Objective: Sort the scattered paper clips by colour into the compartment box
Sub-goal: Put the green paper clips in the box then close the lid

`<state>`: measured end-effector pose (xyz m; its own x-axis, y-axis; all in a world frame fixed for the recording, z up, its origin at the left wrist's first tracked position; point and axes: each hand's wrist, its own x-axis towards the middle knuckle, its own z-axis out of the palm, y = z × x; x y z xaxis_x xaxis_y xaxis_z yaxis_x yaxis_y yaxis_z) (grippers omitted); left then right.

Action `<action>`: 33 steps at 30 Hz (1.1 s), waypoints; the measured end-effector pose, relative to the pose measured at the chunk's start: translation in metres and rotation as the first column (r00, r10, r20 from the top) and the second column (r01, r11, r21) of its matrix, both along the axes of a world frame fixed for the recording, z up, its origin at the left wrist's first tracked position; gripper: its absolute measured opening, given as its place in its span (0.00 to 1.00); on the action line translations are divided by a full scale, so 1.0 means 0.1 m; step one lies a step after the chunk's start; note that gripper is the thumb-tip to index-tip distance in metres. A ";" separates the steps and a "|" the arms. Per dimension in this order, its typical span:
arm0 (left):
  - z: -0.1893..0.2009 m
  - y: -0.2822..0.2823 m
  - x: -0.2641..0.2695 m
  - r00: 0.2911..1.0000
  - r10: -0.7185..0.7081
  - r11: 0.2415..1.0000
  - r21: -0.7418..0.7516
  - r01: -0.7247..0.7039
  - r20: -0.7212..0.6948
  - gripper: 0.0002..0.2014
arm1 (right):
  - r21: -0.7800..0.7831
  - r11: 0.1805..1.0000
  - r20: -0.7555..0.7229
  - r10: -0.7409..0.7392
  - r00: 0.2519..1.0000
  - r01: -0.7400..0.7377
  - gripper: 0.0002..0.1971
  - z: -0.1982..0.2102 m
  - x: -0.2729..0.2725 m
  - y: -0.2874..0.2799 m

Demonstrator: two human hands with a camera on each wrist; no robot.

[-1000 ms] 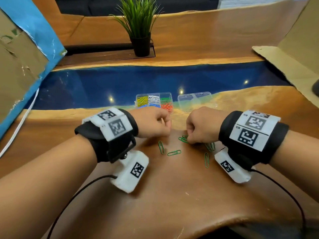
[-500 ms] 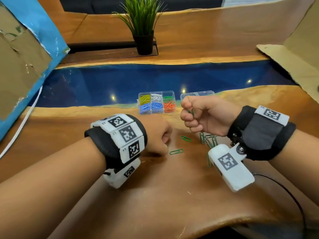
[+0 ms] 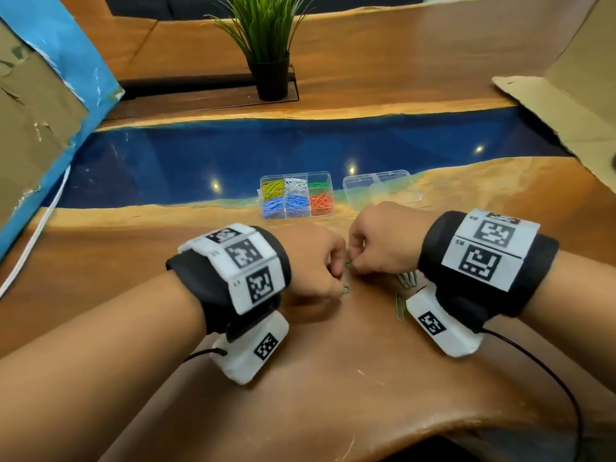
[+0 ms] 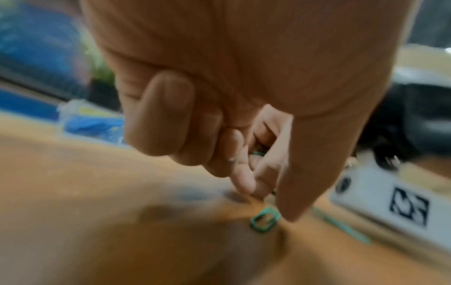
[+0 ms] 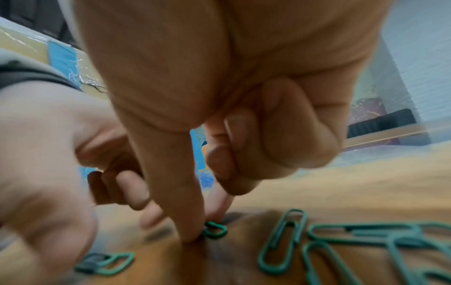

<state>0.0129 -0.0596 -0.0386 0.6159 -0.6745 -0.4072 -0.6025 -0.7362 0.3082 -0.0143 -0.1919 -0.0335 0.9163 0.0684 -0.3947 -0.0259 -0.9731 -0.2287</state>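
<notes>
Left hand (image 3: 313,261): fingers curled, thumb tip on a green clip (image 4: 264,221) near the box (image 3: 296,195).
Right hand (image 3: 383,241): thumb and forefinger pinching another green clip (image 5: 214,230).

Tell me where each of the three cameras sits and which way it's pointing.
Head: worn on the head, looking forward and down at the table, compartment box, both forearms and hands.
Left wrist: under the left wrist, looking along the left hand to a green paper clip by the thumb tip.
Right wrist: under the right wrist, looking along the right hand, which pinches a green clip.
Shared: both wrist views show the other hand and loose green clips.
</notes>
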 end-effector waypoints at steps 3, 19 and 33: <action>-0.01 -0.05 -0.05 0.993 -0.073 0.996 0.056 0.068 0.096 0.09 | -0.012 1.000 -0.048 0.010 0.999 -0.010 0.05 0.02 0.01 0.03; -0.01 -0.05 0.11 0.998 0.057 0.998 0.034 -0.057 0.001 0.13 | 0.593 0.654 -0.348 -0.317 0.882 0.469 0.07 0.08 0.34 -0.22; 0.34 -0.24 0.88 0.648 0.567 0.577 -0.316 -0.753 -0.509 0.05 | 0.684 0.447 -0.331 -0.515 0.791 0.577 0.12 0.23 0.84 -0.09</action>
<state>0.1013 -0.0837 -0.0044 0.8605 -0.2790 -0.4263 0.1995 -0.5854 0.7858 0.0697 -0.2009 -0.0107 0.8449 -0.1521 -0.5129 -0.5349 -0.2543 -0.8058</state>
